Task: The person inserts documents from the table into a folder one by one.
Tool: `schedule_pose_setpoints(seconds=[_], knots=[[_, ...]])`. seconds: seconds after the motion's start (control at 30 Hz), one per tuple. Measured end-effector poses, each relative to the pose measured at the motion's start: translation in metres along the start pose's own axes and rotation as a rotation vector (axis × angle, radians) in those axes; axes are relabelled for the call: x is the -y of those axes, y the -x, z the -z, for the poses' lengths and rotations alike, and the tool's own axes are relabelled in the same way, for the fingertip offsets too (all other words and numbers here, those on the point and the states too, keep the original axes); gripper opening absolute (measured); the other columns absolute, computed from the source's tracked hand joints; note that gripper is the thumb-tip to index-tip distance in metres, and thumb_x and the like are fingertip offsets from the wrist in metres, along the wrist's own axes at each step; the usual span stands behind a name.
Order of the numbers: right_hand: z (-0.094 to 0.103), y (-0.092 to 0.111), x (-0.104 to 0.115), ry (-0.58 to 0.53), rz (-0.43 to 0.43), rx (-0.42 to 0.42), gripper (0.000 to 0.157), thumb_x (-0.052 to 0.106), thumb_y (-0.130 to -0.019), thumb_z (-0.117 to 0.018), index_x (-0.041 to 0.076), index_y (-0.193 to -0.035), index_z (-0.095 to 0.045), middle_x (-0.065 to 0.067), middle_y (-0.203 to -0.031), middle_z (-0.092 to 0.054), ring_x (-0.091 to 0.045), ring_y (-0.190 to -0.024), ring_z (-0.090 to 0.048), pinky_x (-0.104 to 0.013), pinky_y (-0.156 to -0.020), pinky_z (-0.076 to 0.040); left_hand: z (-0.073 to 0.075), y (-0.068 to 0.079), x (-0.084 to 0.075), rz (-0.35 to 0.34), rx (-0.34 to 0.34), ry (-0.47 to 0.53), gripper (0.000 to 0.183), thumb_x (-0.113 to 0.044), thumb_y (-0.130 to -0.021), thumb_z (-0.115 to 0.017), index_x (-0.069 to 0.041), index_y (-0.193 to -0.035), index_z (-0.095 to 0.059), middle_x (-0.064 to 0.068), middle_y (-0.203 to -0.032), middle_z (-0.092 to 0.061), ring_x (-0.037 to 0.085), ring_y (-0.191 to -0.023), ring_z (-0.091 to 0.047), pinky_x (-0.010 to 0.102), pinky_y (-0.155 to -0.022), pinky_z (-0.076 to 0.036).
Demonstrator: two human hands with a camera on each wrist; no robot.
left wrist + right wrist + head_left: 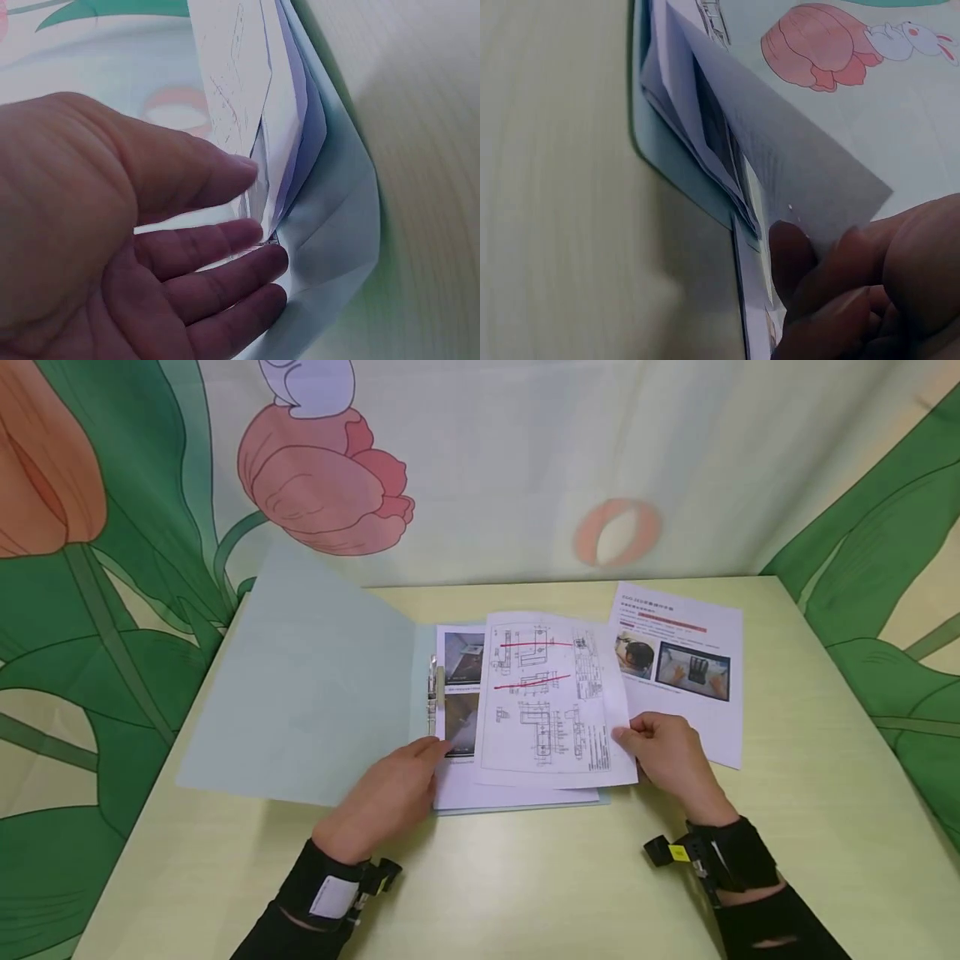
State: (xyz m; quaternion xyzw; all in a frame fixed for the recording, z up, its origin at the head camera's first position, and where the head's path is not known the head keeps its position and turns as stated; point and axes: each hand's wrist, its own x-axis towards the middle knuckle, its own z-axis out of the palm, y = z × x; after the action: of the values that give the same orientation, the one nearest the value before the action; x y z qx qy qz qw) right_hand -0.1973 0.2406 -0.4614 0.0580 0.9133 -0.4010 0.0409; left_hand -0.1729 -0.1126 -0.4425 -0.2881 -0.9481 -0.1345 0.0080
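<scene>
On the table (555, 885), a pale blue folder (300, 693) lay spread with its cover swung to the left, a metal clip (432, 693) along its spine. Over its photo page (461, 724), a drawing sheet (555, 710) bearing two red strokes was pinched at its lower right corner by the right hand (667, 756), that corner raised. The left hand (390, 797), thumb and fingers apart, was just below the clip; contact could not be confirmed. Further right, a printed page (693, 718) lay partly covered by the drawing sheet

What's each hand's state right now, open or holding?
Left hand: open, at the light-blue binder.
Right hand: closed, pinching the red-marked technical drawing.
</scene>
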Motion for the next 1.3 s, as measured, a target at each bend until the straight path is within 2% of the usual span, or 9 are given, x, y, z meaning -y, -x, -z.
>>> schedule_pose_setpoints(seconds=[0.13, 0.5, 0.83, 1.13, 1.3], knots=[[-0.008, 0.001, 0.002, 0.033, 0.013, 0.035, 0.023, 0.024, -0.093, -0.063, 0.001, -0.089, -0.067, -0.01, -0.067, -0.061, -0.022, -0.054, -0.051, -0.031, -0.048, -0.039, 0.0, 0.0, -0.001, 0.032, 0.015, 0.002, 0.048, -0.002, -0.087, -0.062, 0.0, -0.134, -0.053, 0.015, -0.129, -0.06, 0.024, -0.111, -0.06, 0.037, -0.087, -0.054], [-0.02, 0.006, 0.014, 0.035, -0.008, 0.075, 0.024, 0.023, -0.094, -0.062, 0.004, -0.082, -0.066, -0.009, -0.062, -0.058, -0.023, -0.053, -0.051, -0.03, -0.046, -0.036, -0.002, 0.001, 0.0, 0.003, 0.022, -0.033, 0.043, -0.003, -0.088, -0.062, 0.002, -0.13, -0.054, 0.02, -0.131, -0.058, 0.028, -0.112, -0.059, 0.039, -0.085, -0.055], [-0.028, 0.006, 0.023, 0.045, 0.013, 0.129, 0.025, 0.025, -0.094, -0.061, 0.006, -0.079, -0.064, -0.006, -0.056, -0.048, -0.023, -0.05, -0.048, -0.029, -0.045, -0.034, -0.002, 0.0, 0.0, 0.0, 0.052, -0.056, 0.042, -0.005, -0.089, -0.063, 0.001, -0.13, -0.055, 0.022, -0.132, -0.058, 0.031, -0.122, -0.054, 0.042, -0.092, -0.053], [-0.033, 0.003, 0.029, 0.074, 0.03, 0.135, 0.024, 0.024, -0.094, -0.062, 0.006, -0.079, -0.066, -0.009, -0.069, -0.056, -0.023, -0.06, -0.049, -0.03, -0.048, -0.036, -0.002, 0.001, 0.0, -0.011, 0.032, -0.054, 0.039, -0.004, -0.089, -0.061, 0.001, -0.127, -0.056, 0.018, -0.129, -0.061, 0.029, -0.126, -0.051, 0.042, -0.093, -0.052], [-0.033, 0.002, 0.03, 0.078, 0.029, 0.133, 0.024, 0.023, -0.093, -0.062, 0.006, -0.077, -0.065, -0.007, -0.065, -0.053, -0.022, -0.059, -0.047, -0.029, -0.047, -0.034, 0.0, 0.0, -0.001, -0.002, 0.049, -0.055, 0.04, -0.005, -0.09, -0.061, 0.001, -0.129, -0.056, 0.02, -0.131, -0.06, 0.03, -0.126, -0.051, 0.043, -0.094, -0.052]])
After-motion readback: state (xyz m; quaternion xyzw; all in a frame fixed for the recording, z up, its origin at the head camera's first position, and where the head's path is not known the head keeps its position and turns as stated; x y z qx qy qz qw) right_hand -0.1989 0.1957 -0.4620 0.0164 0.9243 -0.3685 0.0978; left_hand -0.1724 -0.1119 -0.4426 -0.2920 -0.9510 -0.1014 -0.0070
